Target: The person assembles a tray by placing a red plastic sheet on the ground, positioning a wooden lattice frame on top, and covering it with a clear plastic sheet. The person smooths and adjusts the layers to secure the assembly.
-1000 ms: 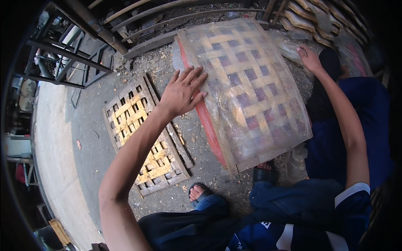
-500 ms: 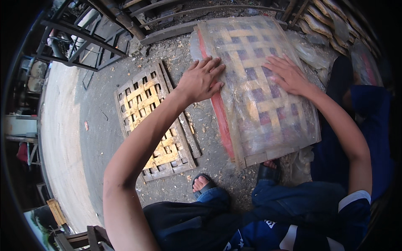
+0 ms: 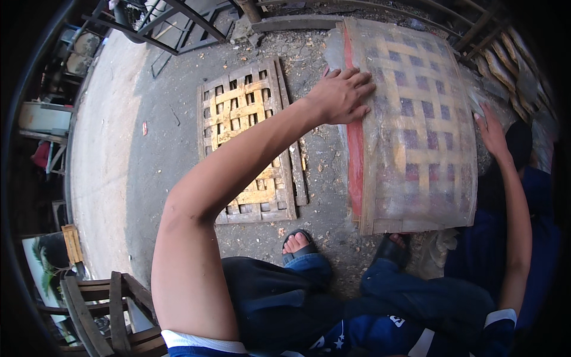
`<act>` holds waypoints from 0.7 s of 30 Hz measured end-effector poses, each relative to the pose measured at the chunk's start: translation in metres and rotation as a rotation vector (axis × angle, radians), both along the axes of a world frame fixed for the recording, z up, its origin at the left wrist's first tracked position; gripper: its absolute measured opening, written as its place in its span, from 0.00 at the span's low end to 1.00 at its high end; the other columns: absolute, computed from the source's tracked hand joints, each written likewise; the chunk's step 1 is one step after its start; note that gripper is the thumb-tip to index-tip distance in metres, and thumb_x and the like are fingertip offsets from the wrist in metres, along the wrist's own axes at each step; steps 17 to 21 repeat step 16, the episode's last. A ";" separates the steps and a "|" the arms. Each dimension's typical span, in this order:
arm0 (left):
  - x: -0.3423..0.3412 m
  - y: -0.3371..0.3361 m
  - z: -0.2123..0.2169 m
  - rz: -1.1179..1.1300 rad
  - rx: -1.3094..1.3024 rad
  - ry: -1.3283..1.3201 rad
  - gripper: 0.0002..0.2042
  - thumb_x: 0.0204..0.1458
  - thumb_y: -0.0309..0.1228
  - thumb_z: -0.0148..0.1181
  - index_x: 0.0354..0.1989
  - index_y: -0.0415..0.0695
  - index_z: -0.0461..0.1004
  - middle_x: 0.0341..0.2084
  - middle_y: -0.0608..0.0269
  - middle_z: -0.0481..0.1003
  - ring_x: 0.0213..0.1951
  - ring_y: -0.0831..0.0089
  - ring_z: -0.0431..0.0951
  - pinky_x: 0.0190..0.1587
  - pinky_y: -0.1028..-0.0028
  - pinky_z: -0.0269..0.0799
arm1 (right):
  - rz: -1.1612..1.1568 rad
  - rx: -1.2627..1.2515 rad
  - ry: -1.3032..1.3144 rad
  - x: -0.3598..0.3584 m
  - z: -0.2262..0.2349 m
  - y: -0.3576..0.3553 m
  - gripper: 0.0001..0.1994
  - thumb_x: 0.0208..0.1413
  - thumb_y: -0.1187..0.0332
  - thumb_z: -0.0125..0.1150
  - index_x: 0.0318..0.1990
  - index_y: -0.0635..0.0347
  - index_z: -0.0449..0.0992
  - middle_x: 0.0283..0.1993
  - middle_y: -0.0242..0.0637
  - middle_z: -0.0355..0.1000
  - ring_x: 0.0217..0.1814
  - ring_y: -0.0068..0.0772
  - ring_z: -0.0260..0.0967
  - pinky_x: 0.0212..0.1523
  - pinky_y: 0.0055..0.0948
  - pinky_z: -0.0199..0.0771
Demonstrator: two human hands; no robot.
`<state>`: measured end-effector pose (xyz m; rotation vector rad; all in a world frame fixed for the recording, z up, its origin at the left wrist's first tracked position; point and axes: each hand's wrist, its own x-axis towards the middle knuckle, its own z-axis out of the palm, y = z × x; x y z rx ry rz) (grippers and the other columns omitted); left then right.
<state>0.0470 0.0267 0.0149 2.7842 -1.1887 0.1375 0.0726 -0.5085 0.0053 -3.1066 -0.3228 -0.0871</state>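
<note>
A woven lattice panel covered by a clear plastic sheet point(image 3: 404, 77) lies in front of my feet, over a stack whose red strip point(image 3: 355, 169) shows along the left side. My left hand point(image 3: 344, 95) rests on the left edge, fingers spread over the sheet and holding nothing. On the far side, my right hand point(image 3: 492, 130) is at the right edge with fingers stretched out beside a loose plastic flap point(image 3: 476, 104). To the left, a second lattice panel point(image 3: 241, 110) of yellowish strips in a grey wooden frame lies on the ground, partly hidden by my left arm.
A black metal frame point(image 3: 196, 24) stands at the upper left. Stacked flat pieces point(image 3: 505, 71) lean at the upper right. A wooden slatted thing point(image 3: 113, 309) is at the lower left. Dark blue cloth point(image 3: 538, 226) lies on the right. My sandalled feet stand just below the panels.
My right hand has slid from the middle of the covered panel to its right edge. My left hand stays at the left edge. The whole view has shifted.
</note>
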 end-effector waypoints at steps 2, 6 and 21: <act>-0.001 0.001 -0.002 0.008 0.022 -0.009 0.29 0.66 0.52 0.43 0.69 0.47 0.64 0.70 0.54 0.61 0.72 0.51 0.58 0.74 0.54 0.55 | 0.129 0.056 -0.019 -0.003 0.009 0.050 0.27 0.71 0.56 0.48 0.71 0.61 0.61 0.75 0.56 0.55 0.78 0.57 0.51 0.76 0.43 0.49; -0.003 0.000 -0.001 0.022 0.041 -0.019 0.30 0.66 0.50 0.43 0.70 0.45 0.63 0.71 0.52 0.59 0.72 0.50 0.57 0.73 0.55 0.56 | 0.467 0.048 -0.005 -0.048 0.035 0.173 0.29 0.68 0.56 0.51 0.72 0.59 0.59 0.77 0.52 0.53 0.79 0.53 0.48 0.78 0.48 0.46; -0.003 -0.001 0.001 0.016 0.036 -0.006 0.30 0.67 0.51 0.44 0.72 0.48 0.61 0.73 0.55 0.57 0.73 0.51 0.55 0.72 0.55 0.59 | 0.460 -0.058 0.000 -0.026 0.000 0.193 0.28 0.69 0.46 0.47 0.71 0.48 0.64 0.78 0.38 0.54 0.81 0.40 0.47 0.79 0.53 0.43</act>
